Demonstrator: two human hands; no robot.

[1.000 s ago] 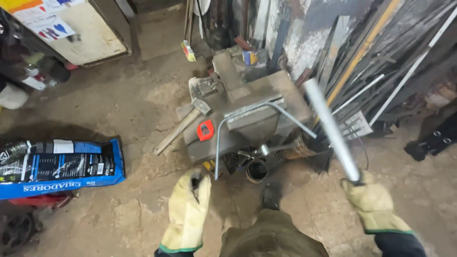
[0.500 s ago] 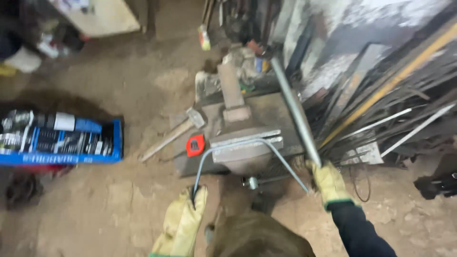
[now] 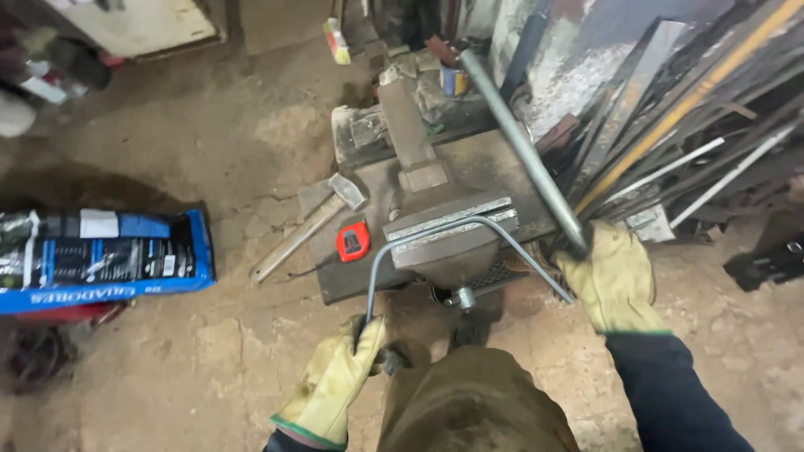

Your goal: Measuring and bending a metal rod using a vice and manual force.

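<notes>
Right hand (image 3: 614, 280) grips a smooth grey pipe (image 3: 519, 142) angling up-left, left hand (image 3: 335, 381) grips the bent steel rod (image 3: 435, 234) in the vise (image 3: 452, 238).

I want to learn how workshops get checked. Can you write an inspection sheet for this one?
Surface: dirty steel plate on a bare, dusty concrete floor.
Job's things: thin metal rod bent into a U across the bench vise; long grey steel pipe.
Clutter: hammer, red tape measure, blue bag.
Hands: gloved left hand grips one rod end; gloved right hand grips the pipe's lower end.
Cables: nothing seen.
Surroundings: metal bars and strips leaning against the wall at right.
</notes>
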